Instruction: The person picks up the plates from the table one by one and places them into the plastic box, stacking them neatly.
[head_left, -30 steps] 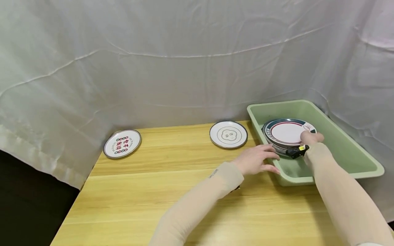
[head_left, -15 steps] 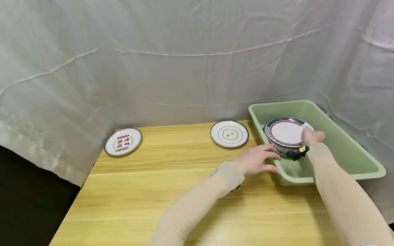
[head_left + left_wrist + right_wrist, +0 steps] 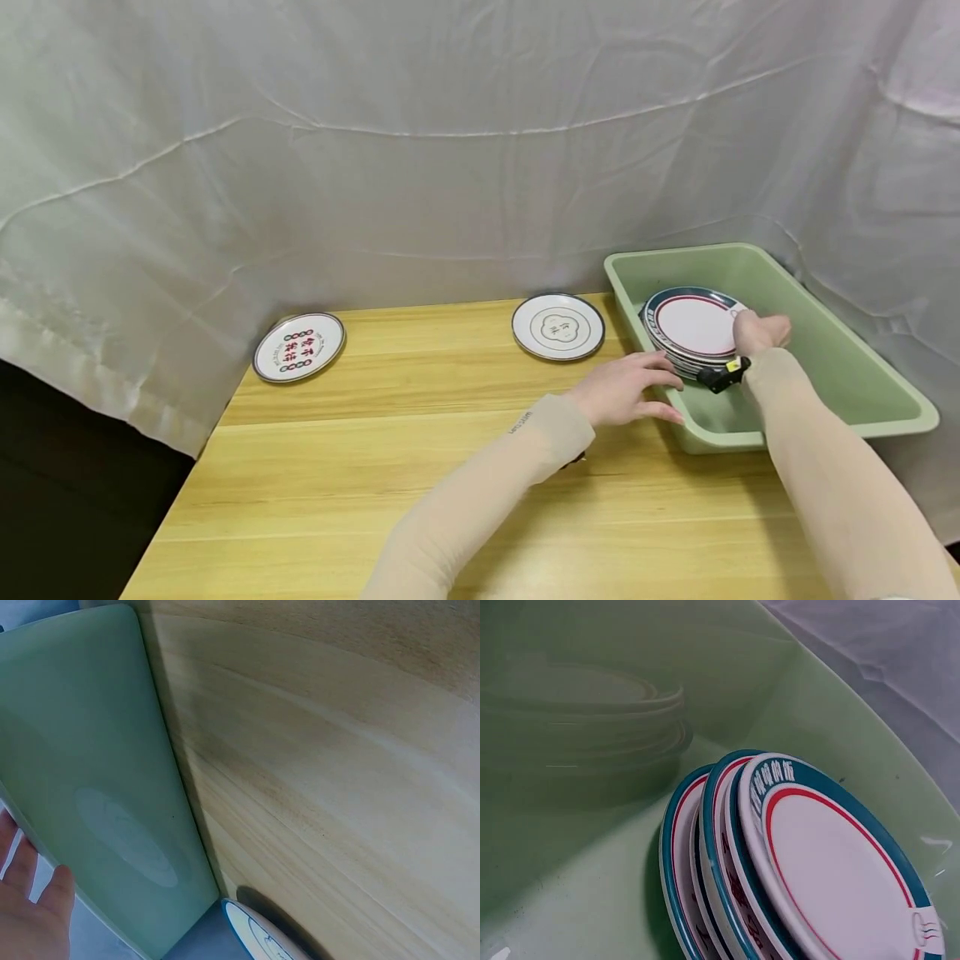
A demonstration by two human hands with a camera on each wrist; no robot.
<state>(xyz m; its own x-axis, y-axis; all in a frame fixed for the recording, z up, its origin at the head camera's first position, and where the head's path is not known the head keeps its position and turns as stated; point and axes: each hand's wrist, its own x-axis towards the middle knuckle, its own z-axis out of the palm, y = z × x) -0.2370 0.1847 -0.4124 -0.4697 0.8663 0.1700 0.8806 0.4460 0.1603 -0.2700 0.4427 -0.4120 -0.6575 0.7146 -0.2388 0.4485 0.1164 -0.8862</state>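
In the head view, my right hand [image 3: 761, 333] reaches into a green tub [image 3: 840, 375] and grips the right edge of the top plate [image 3: 696, 325], its fingers partly hidden. That plate is white with a dark teal rim and a red ring. It lies on a stack of several plates [image 3: 716, 877], which the right wrist view shows close up. The right hand itself is out of that wrist view. My left hand [image 3: 628, 388] rests at the tub's near-left rim, fingers loosely spread over it. The left wrist view shows those fingers [image 3: 22, 866] beside the rim.
Left of the tub, a white plate with a dark rim [image 3: 558, 327] lies on the wooden table [image 3: 420, 467]. Another plate, with red lettering [image 3: 298, 347], lies at the table's far-left corner. A grey curtain [image 3: 450, 192] hangs behind the table and along the right.
The top plate has shifted slightly under my right hand, and its small rim logo is now more covered. My left hand has stayed at the tub's rim.
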